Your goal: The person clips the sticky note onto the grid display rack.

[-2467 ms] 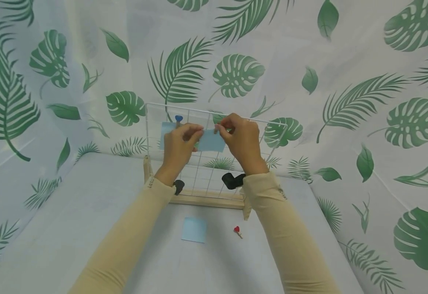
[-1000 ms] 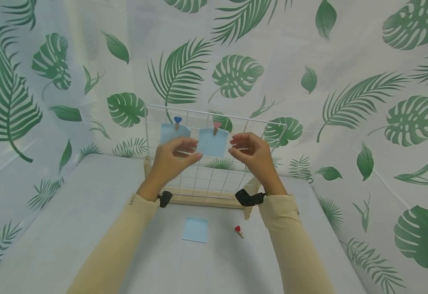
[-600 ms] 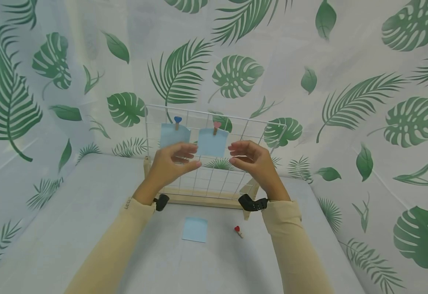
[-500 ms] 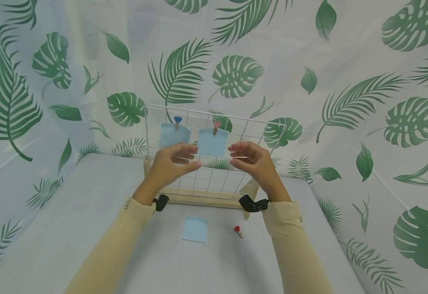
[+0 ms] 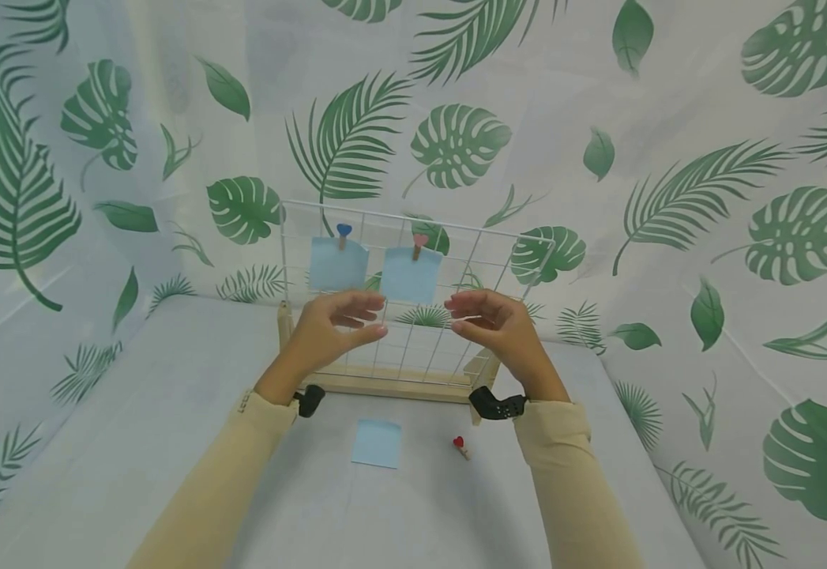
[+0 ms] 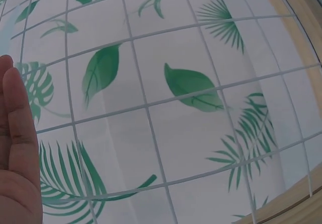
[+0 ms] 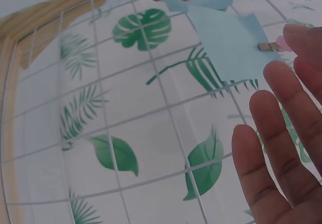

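Two light-blue paper squares hang side by side on a white wire grid (image 5: 449,359). A clothespin with a blue heart (image 5: 344,235) clips the left paper square (image 5: 338,266); one with a pink heart (image 5: 419,246) clips the right paper square (image 5: 410,276). Just below the papers, my left hand (image 5: 328,328) is held in the air with relaxed fingers and nothing in it. Opposite it, my right hand (image 5: 501,328) hovers beside the right paper's lower corner, fingers loosely bent and holding nothing. The right wrist view shows its spread fingers (image 7: 282,158) apart from the paper.
On the white table lie another blue paper square (image 5: 376,444) and a clothespin with a red heart (image 5: 460,447). The grid stands in a wooden base (image 5: 399,387) with side feet. Behind it hangs a leaf-patterned curtain (image 5: 562,118).
Earlier both hands pinched at the right paper and its pink-heart clothespin. They have let go, and the paper hangs from the clip. Both hands have drawn apart and sunk lower.
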A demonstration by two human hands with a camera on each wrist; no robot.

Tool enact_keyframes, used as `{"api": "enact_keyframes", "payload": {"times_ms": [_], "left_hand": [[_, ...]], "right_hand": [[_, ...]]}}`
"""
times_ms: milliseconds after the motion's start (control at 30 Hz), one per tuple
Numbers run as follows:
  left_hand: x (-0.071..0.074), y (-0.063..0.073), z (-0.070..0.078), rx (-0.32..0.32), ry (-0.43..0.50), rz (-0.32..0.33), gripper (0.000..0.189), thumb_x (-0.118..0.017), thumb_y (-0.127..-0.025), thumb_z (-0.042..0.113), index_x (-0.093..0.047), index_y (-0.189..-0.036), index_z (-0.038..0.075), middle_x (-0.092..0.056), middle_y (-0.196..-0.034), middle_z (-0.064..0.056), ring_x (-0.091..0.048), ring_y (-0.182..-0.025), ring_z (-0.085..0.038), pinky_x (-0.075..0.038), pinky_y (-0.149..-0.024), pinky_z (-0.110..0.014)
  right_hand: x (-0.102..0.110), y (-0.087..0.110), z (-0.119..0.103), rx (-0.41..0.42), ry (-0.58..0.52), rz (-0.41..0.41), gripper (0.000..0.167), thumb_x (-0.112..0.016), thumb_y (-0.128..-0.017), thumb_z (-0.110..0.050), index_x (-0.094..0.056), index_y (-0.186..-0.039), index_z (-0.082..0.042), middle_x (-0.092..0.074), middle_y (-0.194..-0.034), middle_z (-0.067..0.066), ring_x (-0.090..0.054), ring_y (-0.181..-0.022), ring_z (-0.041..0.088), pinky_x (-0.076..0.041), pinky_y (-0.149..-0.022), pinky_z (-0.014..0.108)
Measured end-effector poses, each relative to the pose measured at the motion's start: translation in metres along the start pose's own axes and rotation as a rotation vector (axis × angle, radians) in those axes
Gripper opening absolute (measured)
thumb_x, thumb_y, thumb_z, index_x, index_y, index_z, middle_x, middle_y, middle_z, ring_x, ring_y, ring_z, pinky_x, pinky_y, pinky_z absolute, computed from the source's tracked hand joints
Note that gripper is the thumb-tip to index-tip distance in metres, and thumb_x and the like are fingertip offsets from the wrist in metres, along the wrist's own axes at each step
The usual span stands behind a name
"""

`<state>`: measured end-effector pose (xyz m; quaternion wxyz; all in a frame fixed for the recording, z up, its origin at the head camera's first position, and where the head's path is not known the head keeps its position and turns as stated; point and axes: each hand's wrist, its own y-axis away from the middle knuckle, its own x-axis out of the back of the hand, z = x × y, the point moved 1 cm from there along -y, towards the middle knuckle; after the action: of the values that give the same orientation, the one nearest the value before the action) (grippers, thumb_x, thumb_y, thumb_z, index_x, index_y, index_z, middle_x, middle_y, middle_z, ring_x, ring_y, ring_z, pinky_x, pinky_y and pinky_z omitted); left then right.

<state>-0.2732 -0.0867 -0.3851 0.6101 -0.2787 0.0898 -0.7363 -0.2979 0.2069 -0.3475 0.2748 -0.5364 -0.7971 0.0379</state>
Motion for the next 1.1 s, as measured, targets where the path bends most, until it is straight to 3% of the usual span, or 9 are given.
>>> {"api": "enact_keyframes", "payload": {"times_ms": [200, 433, 500, 733, 933, 1100], "left_hand": [[-0.002, 0.005, -0.003, 0.022, 0.014, -0.019, 0.045, -0.084, -0.094, 0.008, -0.071, -0.136, 0.0, -0.074, -0.133, -0.015, -0.072, -0.118, -0.035, -0.061, -0.103, -0.049], [-0.004, 0.011, -0.009, 0.027, 0.004, -0.026, 0.043, -0.082, -0.095, 0.009, -0.071, -0.136, 0.0, -0.074, -0.133, -0.015, -0.073, -0.115, -0.031, -0.061, -0.1, -0.042], [-0.005, 0.012, -0.011, 0.025, 0.007, -0.026, 0.043, -0.081, -0.096, 0.008, -0.071, -0.136, -0.001, -0.074, -0.133, -0.015, -0.073, -0.115, -0.03, -0.061, -0.1, -0.041], [-0.007, 0.018, -0.016, 0.029, 0.026, -0.027, 0.042, -0.08, -0.096, 0.008, -0.07, -0.136, -0.001, -0.075, -0.131, -0.016, -0.073, -0.116, -0.034, -0.061, -0.102, -0.046], [-0.009, 0.022, -0.021, 0.052, 0.048, -0.034, 0.043, -0.08, -0.097, 0.009, -0.07, -0.137, -0.001, -0.074, -0.131, -0.018, -0.072, -0.117, -0.038, -0.061, -0.102, -0.044], [-0.012, 0.026, -0.026, 0.059, 0.056, -0.031, 0.042, -0.08, -0.097, 0.008, -0.07, -0.137, -0.002, -0.074, -0.132, -0.016, -0.072, -0.116, -0.034, -0.061, -0.102, -0.042]], "right_hand": [[-0.001, 0.003, 0.003, -0.001, -0.019, -0.017, 0.033, -0.073, -0.096, 0.008, -0.067, -0.129, 0.011, -0.071, -0.129, 0.028, -0.074, -0.105, 0.01, -0.061, -0.095, 0.024], [-0.001, 0.01, 0.009, -0.008, -0.048, -0.05, 0.031, -0.072, -0.097, 0.009, -0.067, -0.127, 0.013, -0.077, -0.119, -0.004, -0.075, -0.102, 0.013, -0.062, -0.094, 0.025], [0.0, 0.013, 0.011, -0.004, -0.05, -0.054, 0.03, -0.072, -0.097, 0.008, -0.067, -0.127, 0.013, -0.076, -0.117, -0.008, -0.075, -0.102, 0.014, -0.062, -0.093, 0.025], [0.0, 0.02, 0.018, -0.015, -0.058, -0.041, 0.029, -0.072, -0.098, 0.007, -0.067, -0.126, 0.012, -0.077, -0.12, 0.001, -0.074, -0.102, 0.013, -0.062, -0.092, 0.023], [-0.001, 0.024, 0.025, -0.025, -0.08, -0.044, 0.031, -0.073, -0.097, 0.009, -0.067, -0.127, 0.013, -0.077, -0.119, -0.001, -0.074, -0.104, 0.013, -0.062, -0.093, 0.024], [-0.003, 0.026, 0.031, -0.028, -0.096, -0.048, 0.032, -0.073, -0.096, 0.011, -0.066, -0.127, 0.015, -0.077, -0.119, 0.002, -0.074, -0.105, 0.011, -0.062, -0.094, 0.025]]}}
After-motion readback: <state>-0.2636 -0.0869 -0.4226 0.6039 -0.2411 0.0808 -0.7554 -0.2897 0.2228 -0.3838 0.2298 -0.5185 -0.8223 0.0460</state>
